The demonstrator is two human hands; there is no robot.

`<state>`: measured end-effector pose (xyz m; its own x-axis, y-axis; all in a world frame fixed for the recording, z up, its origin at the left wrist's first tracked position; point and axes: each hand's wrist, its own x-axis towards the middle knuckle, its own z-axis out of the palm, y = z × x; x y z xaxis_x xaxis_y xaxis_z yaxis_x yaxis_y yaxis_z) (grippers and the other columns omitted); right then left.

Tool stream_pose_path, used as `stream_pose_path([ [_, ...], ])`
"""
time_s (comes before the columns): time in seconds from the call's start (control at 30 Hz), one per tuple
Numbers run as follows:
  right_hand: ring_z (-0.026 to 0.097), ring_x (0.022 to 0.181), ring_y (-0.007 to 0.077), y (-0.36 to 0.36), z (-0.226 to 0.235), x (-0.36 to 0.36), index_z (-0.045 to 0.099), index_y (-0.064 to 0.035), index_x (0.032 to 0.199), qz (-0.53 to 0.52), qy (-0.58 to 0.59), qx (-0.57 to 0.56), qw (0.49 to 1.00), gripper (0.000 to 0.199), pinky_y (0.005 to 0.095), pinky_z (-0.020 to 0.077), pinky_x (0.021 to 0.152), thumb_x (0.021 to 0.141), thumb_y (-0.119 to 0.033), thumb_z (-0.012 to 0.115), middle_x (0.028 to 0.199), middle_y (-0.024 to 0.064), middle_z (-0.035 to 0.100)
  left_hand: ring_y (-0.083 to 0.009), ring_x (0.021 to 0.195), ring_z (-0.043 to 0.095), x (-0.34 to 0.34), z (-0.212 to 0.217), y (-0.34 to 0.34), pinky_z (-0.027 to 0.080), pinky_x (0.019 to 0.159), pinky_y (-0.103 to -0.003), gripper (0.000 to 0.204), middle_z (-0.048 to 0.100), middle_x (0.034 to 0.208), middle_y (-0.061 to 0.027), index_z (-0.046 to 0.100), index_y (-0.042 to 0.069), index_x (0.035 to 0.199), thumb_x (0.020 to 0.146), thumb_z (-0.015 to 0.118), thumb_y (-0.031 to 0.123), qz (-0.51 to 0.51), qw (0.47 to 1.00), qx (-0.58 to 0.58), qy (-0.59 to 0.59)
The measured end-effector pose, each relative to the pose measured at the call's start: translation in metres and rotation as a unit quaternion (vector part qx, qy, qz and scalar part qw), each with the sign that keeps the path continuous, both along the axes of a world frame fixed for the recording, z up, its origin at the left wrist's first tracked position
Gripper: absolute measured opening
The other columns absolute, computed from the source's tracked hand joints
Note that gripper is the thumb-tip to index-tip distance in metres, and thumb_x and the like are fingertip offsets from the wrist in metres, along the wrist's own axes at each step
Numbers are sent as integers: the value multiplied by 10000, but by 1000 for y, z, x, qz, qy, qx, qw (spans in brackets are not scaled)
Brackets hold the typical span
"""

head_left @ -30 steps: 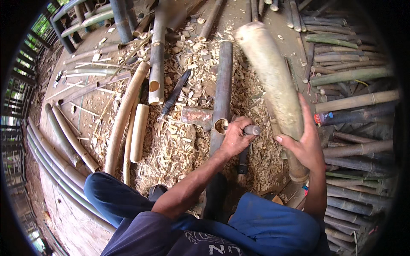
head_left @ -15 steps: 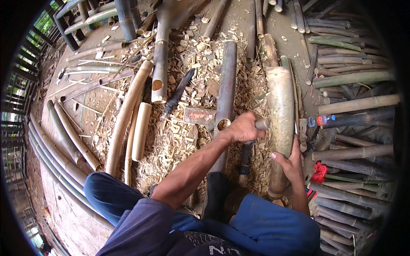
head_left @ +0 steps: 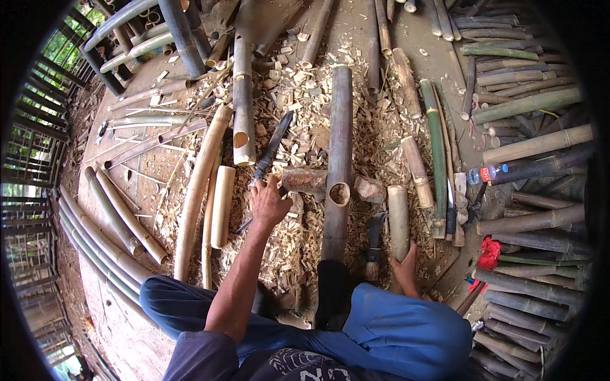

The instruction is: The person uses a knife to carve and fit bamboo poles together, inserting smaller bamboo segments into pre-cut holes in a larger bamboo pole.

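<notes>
Head view. Left hand [head_left: 268,204]: palm down on the wood shavings [head_left: 298,235], fingers spread and curled over the near end of a dark long-bladed knife [head_left: 270,152]; it touches the handle, but whether it has a firm grip cannot be told. The knife lies on the shavings, blade pointing away from the person. Right hand [head_left: 406,270]: fingers closed around the near end of a short pale bamboo section [head_left: 398,219], which lies lengthwise on the floor. Just left of that hand a hatchet-like tool with a dark head [head_left: 375,238] lies on the shavings, untouched. Between the two hands runs a long dark bamboo pole [head_left: 339,146], open end facing the camera, with a short brown block [head_left: 305,181] against its left side. Left of the knife: a cut pale tube [head_left: 242,101] and a short pale piece [head_left: 222,206]. Far right: stacked bamboo poles [head_left: 534,146], a plastic bottle [head_left: 486,173], a red cloth [head_left: 490,253]. Blue trousers [head_left: 406,330] at lower edge.
</notes>
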<state>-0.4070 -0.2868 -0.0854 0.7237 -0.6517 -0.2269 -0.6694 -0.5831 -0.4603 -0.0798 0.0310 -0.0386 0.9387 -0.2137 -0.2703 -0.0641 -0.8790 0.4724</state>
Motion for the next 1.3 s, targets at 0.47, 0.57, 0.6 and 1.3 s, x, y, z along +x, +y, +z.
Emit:
stream_pose_path([
  [0.47,523,765,147,23,224,-59,592,-21,858,-111,27,296,948,270,315,434,678,963,-270,577,783,44,547,-331,1405,415,25,-53,-35,318,1155,-524,567,492,1480,-116,473,123,1437,883,594,131,-230,965,31,-126],
  [0.57,481,688,144,49,309,-84,556,-33,826,-130,-40,134,982,306,309,404,614,984,-295,546,734,28,507,-279,1244,512,28,-47,-36,427,991,-495,512,566,1281,-105,510,89,1370,865,597,104,-265,952,42,-144],
  [0.6,464,627,149,78,328,-78,540,-42,814,-114,-87,40,989,319,310,392,575,984,-311,557,693,28,487,-270,1230,515,32,-39,-37,435,971,-480,517,571,1269,-99,515,90,1372,863,600,106,-287,950,54,-106],
  [1.3,663,662,122,232,318,-86,707,-4,882,13,209,395,894,185,275,518,626,895,-188,718,701,64,693,-348,821,675,-90,123,108,525,739,-440,176,674,848,-186,650,35,950,882,597,189,-595,701,-287,267],
])
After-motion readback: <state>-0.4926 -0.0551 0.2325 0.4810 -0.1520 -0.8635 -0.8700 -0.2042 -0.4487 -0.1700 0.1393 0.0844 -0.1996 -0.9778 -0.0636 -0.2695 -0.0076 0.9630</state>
